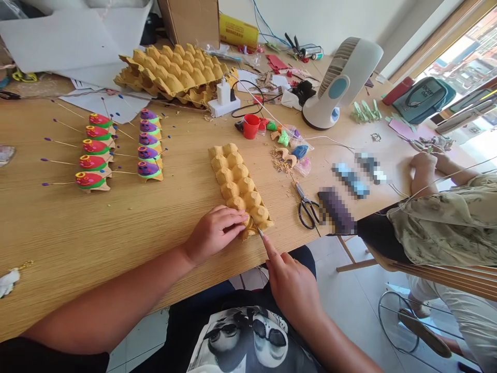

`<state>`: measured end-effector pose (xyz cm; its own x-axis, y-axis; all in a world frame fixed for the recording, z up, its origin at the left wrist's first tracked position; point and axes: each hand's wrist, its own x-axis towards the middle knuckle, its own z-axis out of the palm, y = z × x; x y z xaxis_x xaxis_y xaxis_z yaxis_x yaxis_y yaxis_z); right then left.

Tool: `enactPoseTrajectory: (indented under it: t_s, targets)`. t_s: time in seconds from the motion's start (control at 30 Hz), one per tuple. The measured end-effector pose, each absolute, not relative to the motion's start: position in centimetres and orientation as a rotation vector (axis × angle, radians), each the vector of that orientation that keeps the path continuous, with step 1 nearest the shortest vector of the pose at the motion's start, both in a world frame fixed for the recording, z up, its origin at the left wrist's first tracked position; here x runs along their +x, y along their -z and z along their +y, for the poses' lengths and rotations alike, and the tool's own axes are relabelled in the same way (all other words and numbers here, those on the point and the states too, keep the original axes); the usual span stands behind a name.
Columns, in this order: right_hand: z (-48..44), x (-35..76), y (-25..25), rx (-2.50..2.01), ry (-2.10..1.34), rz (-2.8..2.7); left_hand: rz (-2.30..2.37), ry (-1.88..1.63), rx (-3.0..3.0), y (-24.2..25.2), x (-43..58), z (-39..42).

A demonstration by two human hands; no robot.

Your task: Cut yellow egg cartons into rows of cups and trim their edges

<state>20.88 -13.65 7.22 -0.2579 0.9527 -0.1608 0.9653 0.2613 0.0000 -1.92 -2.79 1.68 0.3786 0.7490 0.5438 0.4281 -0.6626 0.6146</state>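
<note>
A strip of yellow egg carton [237,182] lies on the wooden table [128,223] near its front edge. My left hand [215,230] rests on the strip's near end, fingers curled and pressing it down. My right hand [289,282] grips a thin metal blade [259,231], index finger stretched along it. The blade's tip touches the carton's near right corner.
Black-handled scissors [306,207] lie right of the strip. Painted carton figures [95,151] [149,145] on sticks stand at left. A stack of egg trays [174,72], a red cup [251,126] and a white fan [341,77] sit further back. Another person [446,217] sits at right.
</note>
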Motion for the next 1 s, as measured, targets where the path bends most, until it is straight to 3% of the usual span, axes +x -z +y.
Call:
enactPoseTrajectory:
  t_s: [1.0]
  targets:
    - [-13.4,20.5,-7.1,1.798,0.12,2.353,1.047,-1.169,2.262,-1.7,-2.0,-2.8]
